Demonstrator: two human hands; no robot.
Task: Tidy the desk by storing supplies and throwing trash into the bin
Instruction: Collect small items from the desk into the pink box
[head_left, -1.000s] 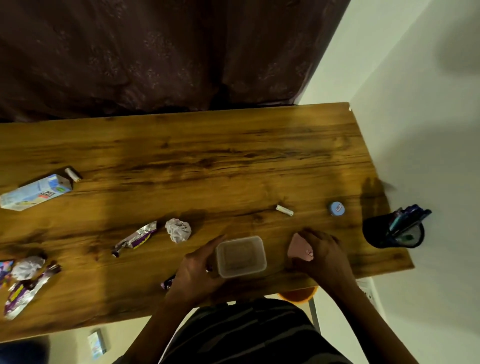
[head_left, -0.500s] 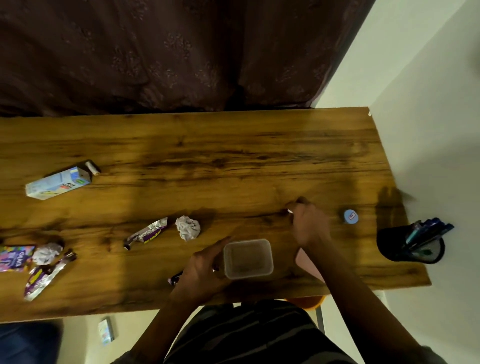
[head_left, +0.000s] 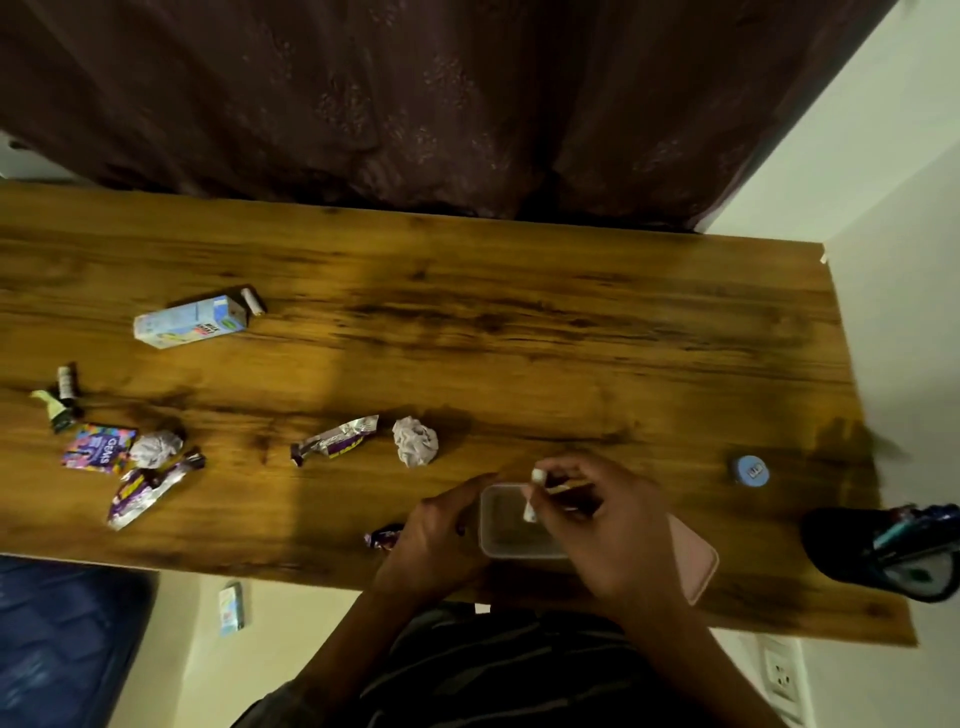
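A clear plastic box stands near the desk's front edge. My left hand rests against its left side, steadying it. My right hand hovers over the box, pinching a small white stick above the opening. A pink lid lies under my right wrist. Trash is scattered to the left: a crumpled paper ball, a foil wrapper, a small dark wrapper, a second paper ball and more wrappers.
A blue carton with a small white stick beside it lies at the left back. A blue round cap and a black pen holder sit at the right. A dark curtain hangs behind the wooden desk.
My right hand picked the white stick off the desk and brought it back over the box. The left hand stayed on the box. The camera shifted left, showing more trash.
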